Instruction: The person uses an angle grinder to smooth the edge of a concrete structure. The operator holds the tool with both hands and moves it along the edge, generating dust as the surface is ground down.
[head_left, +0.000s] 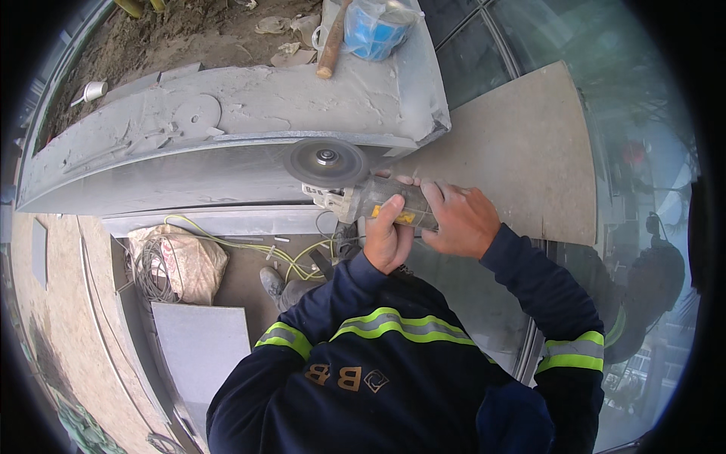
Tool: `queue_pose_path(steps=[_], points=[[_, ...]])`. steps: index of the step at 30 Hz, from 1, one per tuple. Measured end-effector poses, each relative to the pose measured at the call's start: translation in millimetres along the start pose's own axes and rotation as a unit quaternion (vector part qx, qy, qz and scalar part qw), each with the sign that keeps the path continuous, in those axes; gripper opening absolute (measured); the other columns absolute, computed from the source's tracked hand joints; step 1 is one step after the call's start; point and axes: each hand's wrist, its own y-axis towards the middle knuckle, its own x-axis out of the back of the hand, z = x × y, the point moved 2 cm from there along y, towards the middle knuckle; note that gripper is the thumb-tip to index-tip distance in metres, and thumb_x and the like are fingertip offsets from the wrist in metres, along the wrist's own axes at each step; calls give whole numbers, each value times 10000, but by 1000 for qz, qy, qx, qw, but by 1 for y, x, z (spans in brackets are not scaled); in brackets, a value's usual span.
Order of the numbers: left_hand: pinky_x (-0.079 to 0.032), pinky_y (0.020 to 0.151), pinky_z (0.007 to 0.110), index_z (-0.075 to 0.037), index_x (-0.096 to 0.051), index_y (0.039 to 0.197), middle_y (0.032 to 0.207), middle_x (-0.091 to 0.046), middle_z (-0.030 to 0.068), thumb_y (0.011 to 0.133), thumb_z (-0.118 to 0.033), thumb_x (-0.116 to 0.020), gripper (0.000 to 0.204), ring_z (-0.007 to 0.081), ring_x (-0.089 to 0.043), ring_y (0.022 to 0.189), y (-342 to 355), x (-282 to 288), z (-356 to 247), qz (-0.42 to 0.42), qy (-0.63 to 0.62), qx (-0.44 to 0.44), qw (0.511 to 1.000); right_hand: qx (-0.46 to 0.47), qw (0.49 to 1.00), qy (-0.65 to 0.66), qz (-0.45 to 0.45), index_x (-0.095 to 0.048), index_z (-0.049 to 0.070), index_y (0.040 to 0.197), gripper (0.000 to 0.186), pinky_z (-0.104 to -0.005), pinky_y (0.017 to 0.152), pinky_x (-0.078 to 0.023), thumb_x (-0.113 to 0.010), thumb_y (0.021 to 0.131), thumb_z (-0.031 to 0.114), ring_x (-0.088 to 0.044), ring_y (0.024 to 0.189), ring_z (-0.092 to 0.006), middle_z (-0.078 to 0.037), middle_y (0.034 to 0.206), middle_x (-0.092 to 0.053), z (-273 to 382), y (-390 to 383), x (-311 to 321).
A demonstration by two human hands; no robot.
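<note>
Both hands are on an angle grinder point(370, 198) with a dark body, a yellow label and a pale metal head. My left hand point(388, 236) grips its near side, thumb laid along the body. My right hand point(460, 218) is wrapped around the rear end, fingers curled over the top. The round disc point(327, 162) faces up and looks blurred, as if spinning. It sits by the front edge of a grey stone ledge point(302, 98); whether it touches the stone I cannot tell.
On the ledge lie a loose disc point(198, 113), a wooden handle point(330, 47) and a bagged blue bucket point(372, 34). Below are a sack point(198, 265), a yellow-green cable point(227, 243) and a grey slab point(203, 344). A beige board point(529, 155) stands beside glass at right.
</note>
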Motion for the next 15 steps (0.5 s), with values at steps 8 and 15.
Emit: queue_pose_path(steps=[8,15], points=[[-495,1132,443,-124,-410,1460,1315,-631,102,962,-44,-736,601,241,-598,1298,-6,10,14,-39,-22,8,999,-68,994,43,-70,-614,61,1195,539,-468,736,-580,-840,741,245,-733,914,-346,-136,994,-685,2,-9,-26],[-453,1169,475,-116,-415,1452,1306,-635,104,944,-109,-767,618,268,-575,1336,1,12,29,-43,23,-26,998,7,995,7,-96,-632,83,1137,549,-459,724,-581,-874,722,349,-735,888,-323,-109,950,-683,-30,2,-42]])
